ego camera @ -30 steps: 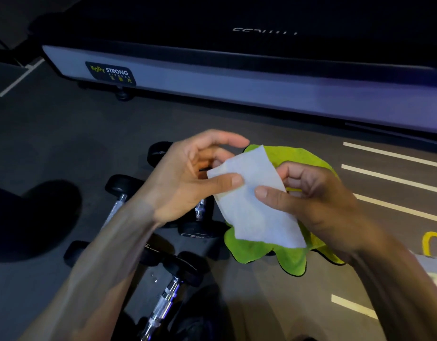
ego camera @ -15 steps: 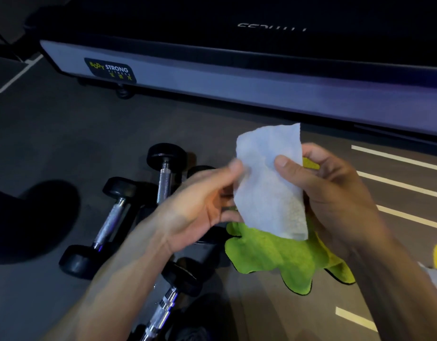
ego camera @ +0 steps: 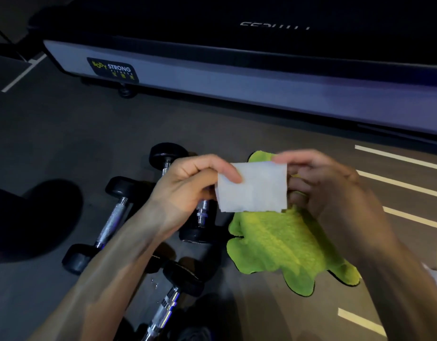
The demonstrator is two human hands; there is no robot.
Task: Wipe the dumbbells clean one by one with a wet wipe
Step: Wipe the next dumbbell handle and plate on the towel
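Treadmill base (ego camera: 237, 94), grey-sided under a black deck, runs across the far side of the dark floor (ego camera: 64, 143) and carries a "BODY STRONG" sticker (ego camera: 112, 70) near its left end. White lines (ego camera: 399, 183) mark the floor at right. Next in size, a green cloth (ego camera: 284, 244) lies spread flat on the floor, just right of the dumbbells. Four black-headed dumbbells with chrome handles lie close together: one at left (ego camera: 111, 222), tilted; one behind the left hand (ego camera: 167, 156), only its far head and a bit of handle showing; one beneath that hand (ego camera: 200, 217); and one nearest the camera (ego camera: 173, 299). Above them both hands hold the wet wipe (ego camera: 253, 187), a small folded white rectangle, in the air over the cloth's far edge. The left hand (ego camera: 188, 185) pinches its left edge between thumb and curled fingers. The right hand (ego camera: 323, 185) grips its right edge, fingers curled behind the sheet. No container can be made out.
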